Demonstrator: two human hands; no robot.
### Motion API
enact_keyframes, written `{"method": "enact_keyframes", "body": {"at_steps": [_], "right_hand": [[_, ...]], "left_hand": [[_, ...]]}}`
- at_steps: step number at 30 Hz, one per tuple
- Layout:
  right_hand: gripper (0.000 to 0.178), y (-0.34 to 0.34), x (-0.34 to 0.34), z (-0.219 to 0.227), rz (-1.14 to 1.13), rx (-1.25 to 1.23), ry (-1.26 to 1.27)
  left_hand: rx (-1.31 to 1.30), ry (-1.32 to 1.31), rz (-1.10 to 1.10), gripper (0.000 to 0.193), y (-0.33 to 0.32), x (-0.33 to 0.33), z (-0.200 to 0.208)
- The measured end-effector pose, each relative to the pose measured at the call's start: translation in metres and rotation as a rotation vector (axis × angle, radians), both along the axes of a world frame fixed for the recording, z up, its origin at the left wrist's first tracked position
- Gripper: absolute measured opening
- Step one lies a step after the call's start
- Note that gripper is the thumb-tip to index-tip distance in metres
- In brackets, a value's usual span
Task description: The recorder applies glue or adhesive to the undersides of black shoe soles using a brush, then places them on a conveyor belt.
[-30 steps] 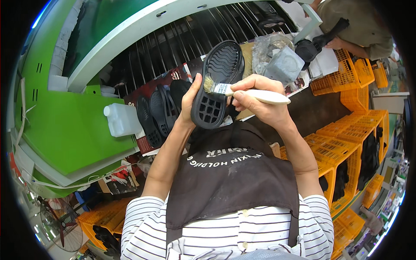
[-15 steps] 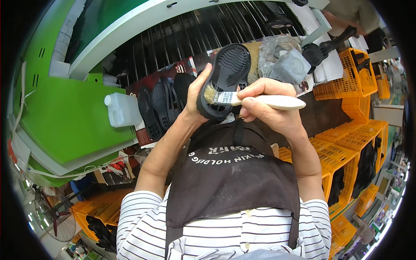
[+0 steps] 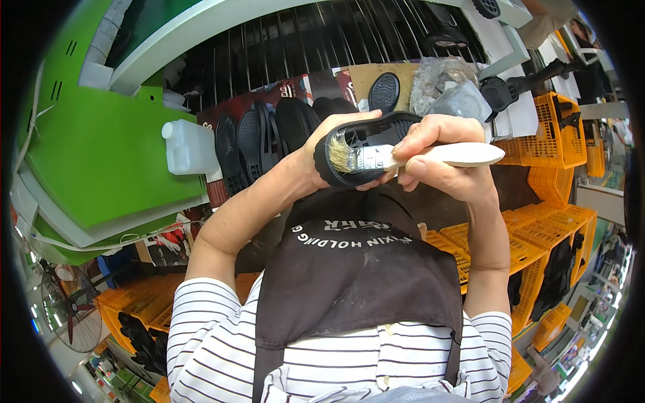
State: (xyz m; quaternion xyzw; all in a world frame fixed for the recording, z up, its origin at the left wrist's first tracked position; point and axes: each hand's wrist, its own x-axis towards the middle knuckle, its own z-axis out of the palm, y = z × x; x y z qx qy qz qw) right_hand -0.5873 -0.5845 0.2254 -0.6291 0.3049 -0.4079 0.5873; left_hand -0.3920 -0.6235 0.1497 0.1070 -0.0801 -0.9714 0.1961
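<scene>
A black shoe sole [image 3: 398,123] is in my left hand [image 3: 310,163], tilted with its hollow side facing me. The fingers wrap round its left end and pass beneath it. Between thumb and fingertips, my right hand [image 3: 465,176] pinches a paintbrush with a pale handle [image 3: 470,154]. Its light bristles [image 3: 341,156] touch the inside of the sole's wide, rounded end. The right fingers cover part of the sole's far end. Behind my hands, several more black soles [image 3: 250,142] lie on the bench, with a smaller one [image 3: 384,93] on a tan sheet.
Left of the soles is a whitish plastic jug [image 3: 189,148], beside a green machine cabinet [image 3: 107,168]. A translucent container [image 3: 462,104] in crumpled plastic stands at the back right. Dark metal rods [image 3: 316,50] run behind the bench. Orange crates [image 3: 524,232] are stacked on the right.
The held sole has turned clockwise, its far end now swung to the right. The brush has shifted slightly right with it, bristles still inside the rounded end.
</scene>
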Motion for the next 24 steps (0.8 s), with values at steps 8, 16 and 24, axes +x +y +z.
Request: {"method": "enact_keyframes", "body": {"at_steps": [8,16,24], "right_hand": [[0.017,-0.027,-0.009,-0.011,0.224,-0.12,-0.023],[0.016,-0.055,-0.01,-0.007,0.515,-0.209,0.1],[0.014,-0.066,-0.015,0.0,0.693,-0.127,0.246]], "left_hand": [[-0.135,-0.026,-0.155,0.05,0.001,-0.006,-0.006],[-0.276,-0.115,-0.238,0.023,0.002,0.004,-0.021],[-0.463,-0.423,-0.194,0.029,0.005,0.008,-0.008]]}}
